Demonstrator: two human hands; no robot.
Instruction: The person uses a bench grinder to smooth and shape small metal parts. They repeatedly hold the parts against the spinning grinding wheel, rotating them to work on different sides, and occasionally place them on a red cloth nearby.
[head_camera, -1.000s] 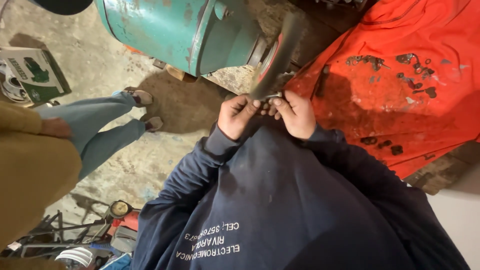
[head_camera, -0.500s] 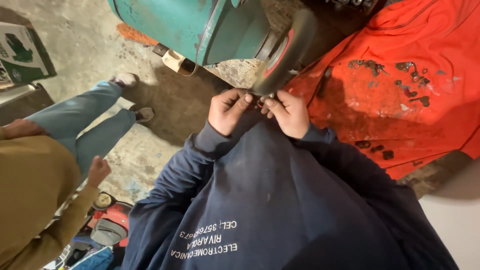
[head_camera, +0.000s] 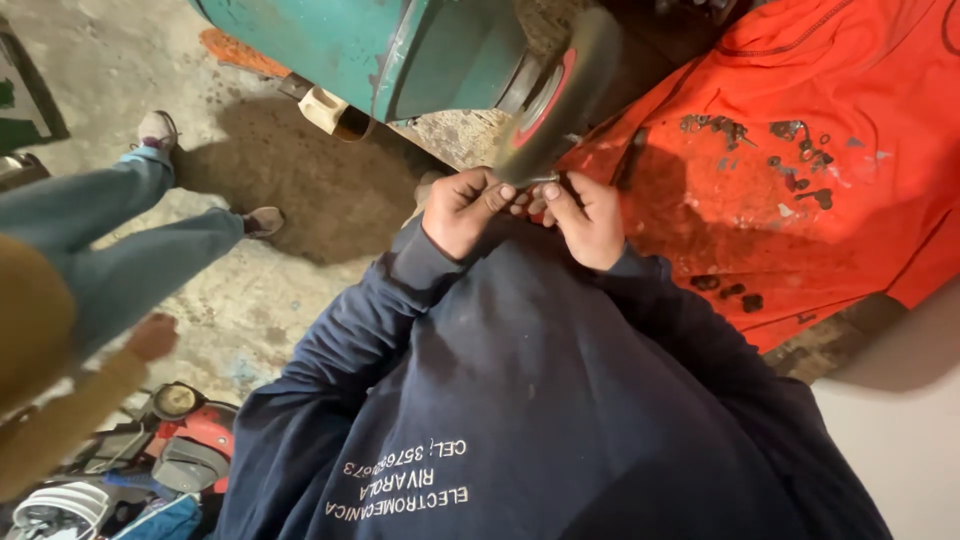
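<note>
Change since earlier frame: both hands sit slightly higher and nearer the frame's centre top; the bystander's legs have shifted further toward the left edge.

Left hand (head_camera: 462, 210): upper centre, fingers curled and pressed together, thumb and forefinger pinching a small part too hidden to identify.

Right hand (head_camera: 585, 218): just beside the left, fingertips touching it, curled onto the same spot.

Grey disc with red face (head_camera: 556, 100): tilted, directly above the fingertips, its lower rim touching them.

Teal machine housing (head_camera: 380, 45): top centre, behind the disc.

Orange cloth (head_camera: 800, 230): upper right, oil-stained, scattered small dark metal bits (head_camera: 800, 160).

Bystander's jeans (head_camera: 120, 240): left side, on concrete floor (head_camera: 260, 310).
</note>
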